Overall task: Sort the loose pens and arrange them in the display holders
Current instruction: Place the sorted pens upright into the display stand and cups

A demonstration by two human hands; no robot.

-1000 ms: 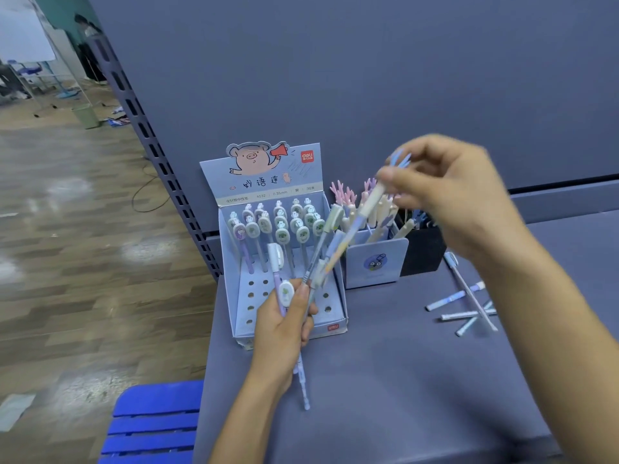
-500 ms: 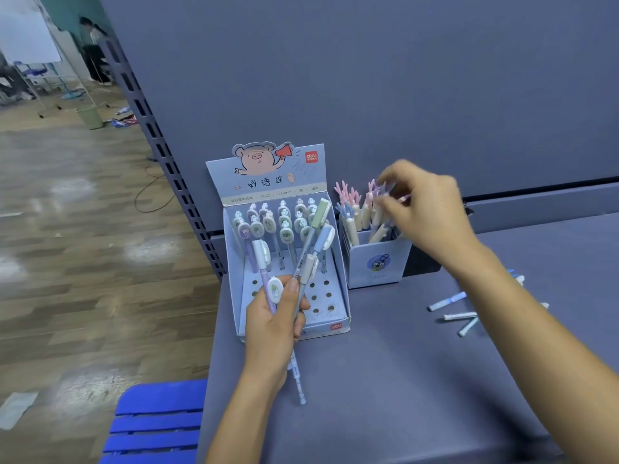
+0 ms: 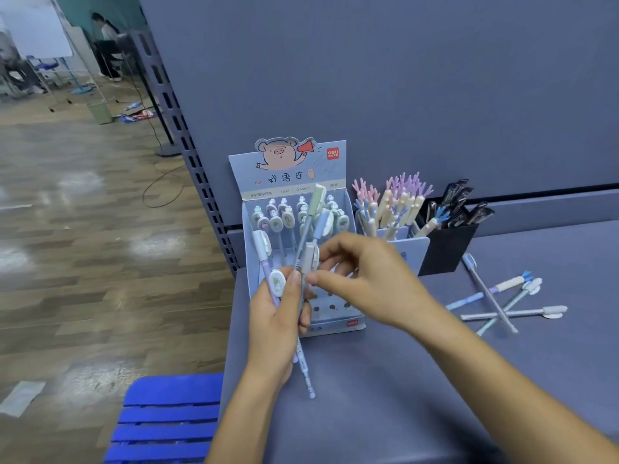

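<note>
Left hand point(image 3: 274, 326) grips pens point(image 3: 315, 202); right hand point(image 3: 368, 279) pinches one

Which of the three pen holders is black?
The black cup farthest right, with dark pens. The pig display box and the small box of antler-topped pens beside it are pale blue.
</note>
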